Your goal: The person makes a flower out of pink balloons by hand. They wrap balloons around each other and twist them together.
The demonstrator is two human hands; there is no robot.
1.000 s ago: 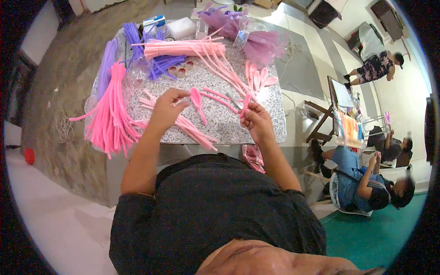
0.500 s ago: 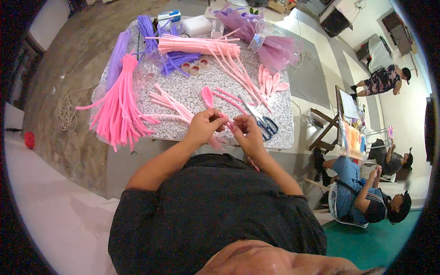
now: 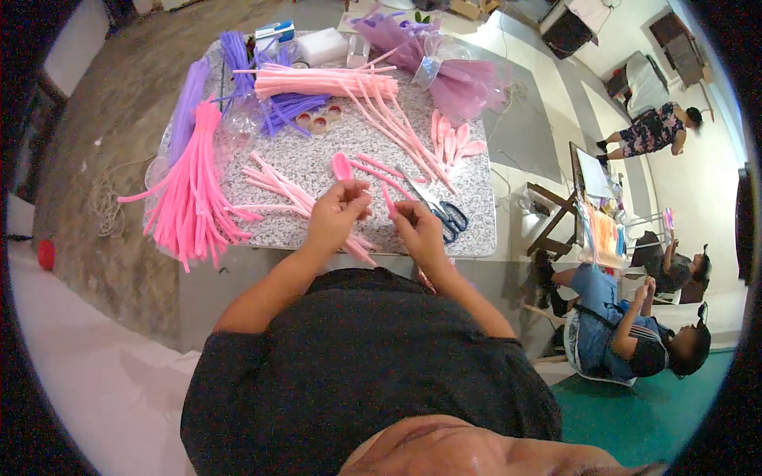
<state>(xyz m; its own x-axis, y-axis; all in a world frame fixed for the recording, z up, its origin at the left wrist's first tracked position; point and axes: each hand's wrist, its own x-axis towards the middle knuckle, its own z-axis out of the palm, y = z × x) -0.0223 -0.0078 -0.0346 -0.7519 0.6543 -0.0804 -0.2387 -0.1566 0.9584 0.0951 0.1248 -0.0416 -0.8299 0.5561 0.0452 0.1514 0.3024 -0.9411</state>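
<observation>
My right hand (image 3: 418, 230) pinches a pink pipe cleaner (image 3: 388, 198), its end sticking up past the fingertips; more pink hangs below the hand by the table edge. Apart from it, my left hand (image 3: 337, 214) has thumb and fingers curled together, and whether anything is between them is hidden. Just beyond the left hand lies a pink petal-shaped loop (image 3: 341, 166). Loose darker pink pipe cleaners (image 3: 381, 169) rest to its right. Scissors with dark handles (image 3: 452, 220) lie beside my right hand. Pale pink pipe cleaners (image 3: 278, 189) spread out left of my left hand.
On the speckled table (image 3: 309, 151) are a hot pink bundle (image 3: 198, 174), a pale pink bundle (image 3: 325, 82), purple bundles (image 3: 186, 107), tape rolls (image 3: 318, 125), pale pink petals (image 3: 452, 140) and a mauve wrapped bouquet (image 3: 460, 71). People sit and stand at the right, near another table.
My hands have drawn apart; the left no longer touches the pink pipe cleaner, which stays in my right hand with its end upright. The whole view has shifted slightly.
</observation>
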